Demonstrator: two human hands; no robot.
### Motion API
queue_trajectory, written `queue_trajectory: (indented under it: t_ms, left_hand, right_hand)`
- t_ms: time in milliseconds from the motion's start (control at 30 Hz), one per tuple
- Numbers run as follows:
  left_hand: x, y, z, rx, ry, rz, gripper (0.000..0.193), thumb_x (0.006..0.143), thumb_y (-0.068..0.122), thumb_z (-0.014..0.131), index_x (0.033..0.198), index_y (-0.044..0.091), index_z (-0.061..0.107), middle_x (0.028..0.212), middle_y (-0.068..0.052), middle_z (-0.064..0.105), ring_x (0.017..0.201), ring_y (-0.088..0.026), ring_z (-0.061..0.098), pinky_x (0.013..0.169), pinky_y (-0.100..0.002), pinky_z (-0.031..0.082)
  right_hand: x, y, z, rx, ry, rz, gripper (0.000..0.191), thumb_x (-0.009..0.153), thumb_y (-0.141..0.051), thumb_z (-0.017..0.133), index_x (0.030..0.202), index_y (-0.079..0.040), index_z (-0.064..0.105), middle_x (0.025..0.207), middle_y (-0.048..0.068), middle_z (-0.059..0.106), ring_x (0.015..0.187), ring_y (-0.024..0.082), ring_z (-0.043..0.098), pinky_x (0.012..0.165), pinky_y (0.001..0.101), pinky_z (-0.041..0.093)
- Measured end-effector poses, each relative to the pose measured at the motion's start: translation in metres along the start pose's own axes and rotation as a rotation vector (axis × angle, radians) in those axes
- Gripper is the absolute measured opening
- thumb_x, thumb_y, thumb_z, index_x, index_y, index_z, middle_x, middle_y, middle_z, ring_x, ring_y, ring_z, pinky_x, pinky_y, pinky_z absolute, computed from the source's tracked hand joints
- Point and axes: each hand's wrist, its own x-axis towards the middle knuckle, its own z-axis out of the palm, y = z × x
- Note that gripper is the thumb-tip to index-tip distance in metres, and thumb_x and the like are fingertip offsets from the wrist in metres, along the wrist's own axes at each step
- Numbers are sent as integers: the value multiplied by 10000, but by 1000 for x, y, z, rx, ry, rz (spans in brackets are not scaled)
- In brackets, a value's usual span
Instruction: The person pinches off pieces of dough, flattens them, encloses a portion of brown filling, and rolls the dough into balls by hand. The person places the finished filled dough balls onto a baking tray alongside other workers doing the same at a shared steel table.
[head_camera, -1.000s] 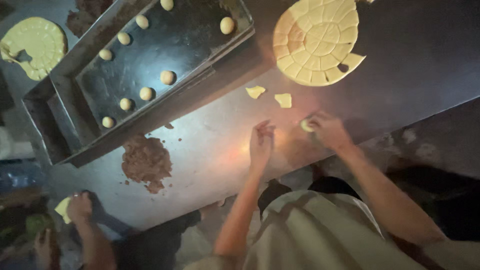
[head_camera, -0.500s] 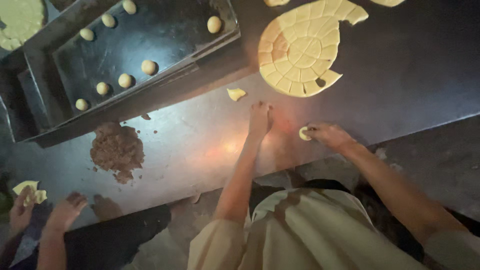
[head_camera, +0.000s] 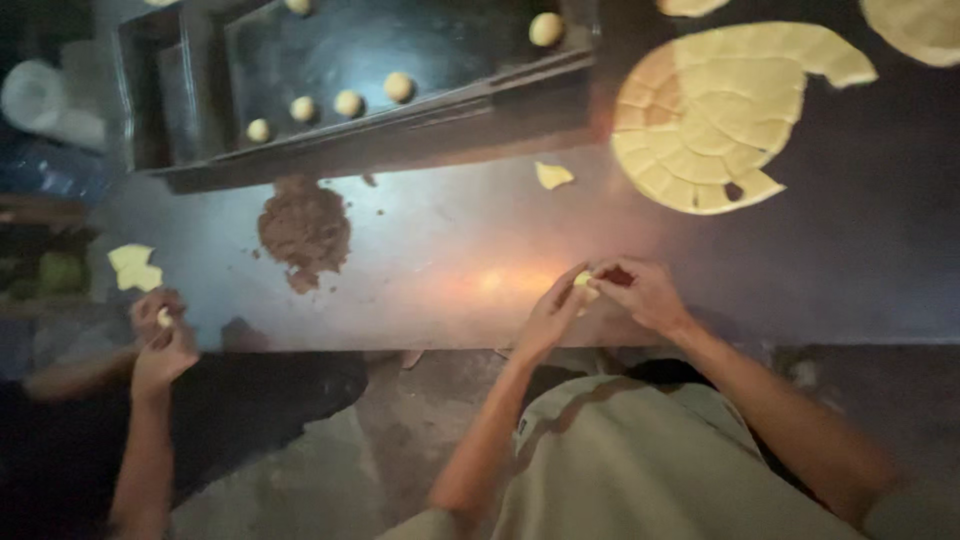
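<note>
Both my hands meet over the near edge of the dark metal table. My left hand and my right hand pinch one small piece of yellow dough between their fingertips. A large flat dough sheet, scored into small pieces and partly cut away, lies beyond my right hand. One loose dough piece rests on the table farther out. A heap of brown filling sits to the left.
A dark baking tray at the back holds several round dough balls. Another person's hands at the left work a small dough bit beside a yellow dough scrap. More dough sheets lie at the far right.
My left hand has come off the table and joined my right hand on the dough piece. The view has shifted, and the other person's hands have risen toward the table edge.
</note>
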Motion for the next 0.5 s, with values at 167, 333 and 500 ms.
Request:
queue_trajectory:
  t_ms: [167,333,500]
  left_hand:
    - [8,35,-13,-56,121,-192,466,1076,442,510,1400,129,629,962,71,621,704,-23,466,587,-207,418]
    - [13,58,-21,-202,-1,-365,431,1101,428,497,1393,150,648,926,43,608,717,-22,508,587,-194,424]
    - [28,52,-8,-144,-212,-281,429,1033,359,560,1433,202,567,1049,44,660,712,-41,499,602,-207,427]
  right_hand:
    - [15,-21,6,-145,-39,-432,242,873,-110,729,1110,-62,732,1085,77,767,959,261,737,831,343,576]
    - [16,-10,7,-177,-107,-411,324,910,18,597,1217,-49,675,1213,125,698,1098,328,677,933,394,544]
    - [-13,-8,17,-302,190,-100,204,973,-66,588,1167,-71,648,1193,117,696,1147,309,658,969,379,530]
